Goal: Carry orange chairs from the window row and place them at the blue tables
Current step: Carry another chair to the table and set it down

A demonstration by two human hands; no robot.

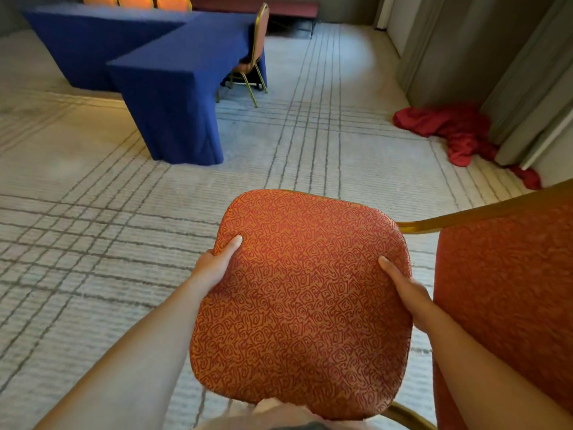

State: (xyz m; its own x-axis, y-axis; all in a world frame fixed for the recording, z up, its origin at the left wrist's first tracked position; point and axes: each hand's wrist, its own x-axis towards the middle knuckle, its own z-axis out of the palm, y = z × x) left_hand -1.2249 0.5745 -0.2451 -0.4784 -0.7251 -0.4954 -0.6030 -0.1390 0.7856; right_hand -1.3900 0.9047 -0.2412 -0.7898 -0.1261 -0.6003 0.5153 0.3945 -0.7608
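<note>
An orange patterned chair (304,302) is held up in front of me, its seat facing the camera and its backrest at the right edge. My left hand (217,262) grips the seat's left edge, thumb on top. My right hand (406,290) grips the seat's right edge by the gold frame. Blue-draped tables (173,82) stand ahead at the upper left. One orange chair (255,54) is tucked at the near table's right side. Three more chair backs (136,1) show behind the far table.
Striped beige carpet (93,212) lies between me and the tables. A crumpled red cloth (455,131) sits on the floor by the grey curtains (496,57) at the right. A dark red bench (279,9) runs along the far wall.
</note>
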